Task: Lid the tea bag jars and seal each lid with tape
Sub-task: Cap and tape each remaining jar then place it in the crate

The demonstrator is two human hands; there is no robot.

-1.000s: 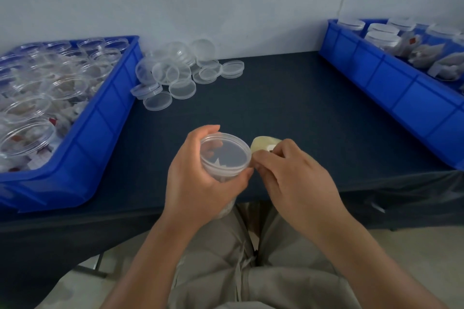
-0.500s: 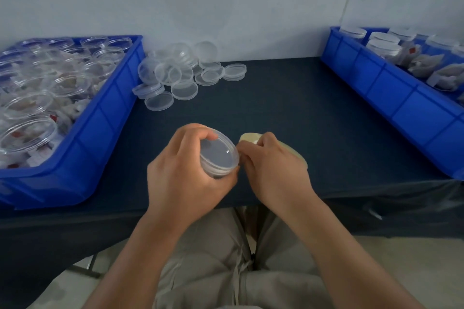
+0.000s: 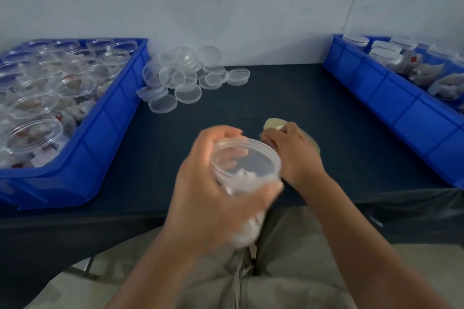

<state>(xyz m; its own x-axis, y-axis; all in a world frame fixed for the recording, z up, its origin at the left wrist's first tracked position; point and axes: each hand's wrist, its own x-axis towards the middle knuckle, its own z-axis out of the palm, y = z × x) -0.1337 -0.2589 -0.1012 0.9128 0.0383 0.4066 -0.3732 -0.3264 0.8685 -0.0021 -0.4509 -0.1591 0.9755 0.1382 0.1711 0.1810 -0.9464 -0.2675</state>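
Over the near edge of the dark surface, the left grip is wrapped round a lidded clear jar of tea bags, tilted and motion-blurred. Just beside it, the right grip curls round a pale tape roll. Loose lids lie by the wall, between the left bin of open jars and the right bin of lidded ones.

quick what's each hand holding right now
left hand: closed around the lidded jar
right hand: closed on the tape roll
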